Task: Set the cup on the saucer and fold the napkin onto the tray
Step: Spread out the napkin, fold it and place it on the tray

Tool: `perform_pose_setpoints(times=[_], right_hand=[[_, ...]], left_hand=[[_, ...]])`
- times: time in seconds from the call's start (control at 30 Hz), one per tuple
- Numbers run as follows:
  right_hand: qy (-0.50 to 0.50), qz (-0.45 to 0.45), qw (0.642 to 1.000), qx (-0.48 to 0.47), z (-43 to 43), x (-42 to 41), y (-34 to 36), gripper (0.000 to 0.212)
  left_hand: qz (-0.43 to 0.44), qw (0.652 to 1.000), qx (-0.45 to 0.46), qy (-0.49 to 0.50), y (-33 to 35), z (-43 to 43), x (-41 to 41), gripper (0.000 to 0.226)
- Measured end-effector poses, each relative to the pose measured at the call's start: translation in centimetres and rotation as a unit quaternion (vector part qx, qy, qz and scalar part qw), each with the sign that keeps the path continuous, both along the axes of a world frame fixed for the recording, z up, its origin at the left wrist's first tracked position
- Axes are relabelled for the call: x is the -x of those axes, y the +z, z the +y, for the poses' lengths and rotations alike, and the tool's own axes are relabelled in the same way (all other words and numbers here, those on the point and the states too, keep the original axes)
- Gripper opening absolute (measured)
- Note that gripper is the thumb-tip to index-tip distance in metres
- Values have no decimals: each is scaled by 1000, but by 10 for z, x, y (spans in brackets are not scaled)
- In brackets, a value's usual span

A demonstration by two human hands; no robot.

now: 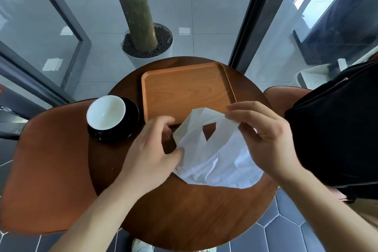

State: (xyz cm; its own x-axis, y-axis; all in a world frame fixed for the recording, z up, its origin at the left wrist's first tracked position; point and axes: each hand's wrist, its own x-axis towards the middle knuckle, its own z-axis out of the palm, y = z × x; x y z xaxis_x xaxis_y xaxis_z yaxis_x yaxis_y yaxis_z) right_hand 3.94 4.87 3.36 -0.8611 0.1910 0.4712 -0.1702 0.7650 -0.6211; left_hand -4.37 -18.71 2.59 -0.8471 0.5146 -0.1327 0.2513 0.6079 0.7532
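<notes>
The cup [106, 112] stands upright on the black saucer [133, 117] at the left of the round table [184, 210], just beside the tray [184, 92] — that half of the task reads as done. The napkin [221, 161] lies crumpled on the table's near side, its far edge lifted over the tray's near rim. The left hand [151, 149] pinches the napkin's left edge between thumb and curled fingers; the right hand [263, 135] pinches the raised far corner, fingers bent together on the cloth. Gripping two separate points spreads the sheet so an edge can be aligned — folding is the likely step in hand. The tray sits directly beyond the hands, which keeps the later transfer short.
</notes>
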Motion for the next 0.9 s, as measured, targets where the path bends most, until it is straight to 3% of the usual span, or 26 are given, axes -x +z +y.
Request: perform_pose_setpoints(times=[0.07, 0.1, 0.17, 0.23, 0.37, 0.5, 0.6, 0.7, 0.8, 0.9], right_hand=[[68, -23, 997, 19, 12, 1, 6, 19], [80, -48, 994, 58, 17, 1, 9, 20], [83, -99, 981, 143, 26, 0, 12, 26], [71, -121, 974, 176, 33, -2, 14, 37], [-11, -78, 966, 246, 49, 0, 21, 31], [-88, -34, 905, 415, 65, 0, 32, 13], [-122, 0, 868, 481, 80, 1, 40, 13], [-147, 19, 863, 482, 92, 5, 42, 10], [-234, 43, 856, 459, 106, 19, 35, 9], [-302, 7, 864, 402, 114, 43, 14, 10]], left_hand=[[114, 985, 36, -124, 10, 10, 11, 83], [145, 971, 48, -185, 15, 16, 18, 81], [176, 943, 90, -269, 22, 22, 29, 57], [180, 931, 124, -292, 24, 23, 38, 47], [144, 937, 118, -296, 22, 12, 53, 54], [233, 916, 137, -297, 16, -3, 61, 31], [251, 921, 85, -286, 11, -6, 60, 27], [229, 937, 29, -261, 11, -9, 59, 31], [234, 945, 12, -227, 14, -15, 63, 35], [156, 978, -27, -138, 11, -22, 72, 29]])
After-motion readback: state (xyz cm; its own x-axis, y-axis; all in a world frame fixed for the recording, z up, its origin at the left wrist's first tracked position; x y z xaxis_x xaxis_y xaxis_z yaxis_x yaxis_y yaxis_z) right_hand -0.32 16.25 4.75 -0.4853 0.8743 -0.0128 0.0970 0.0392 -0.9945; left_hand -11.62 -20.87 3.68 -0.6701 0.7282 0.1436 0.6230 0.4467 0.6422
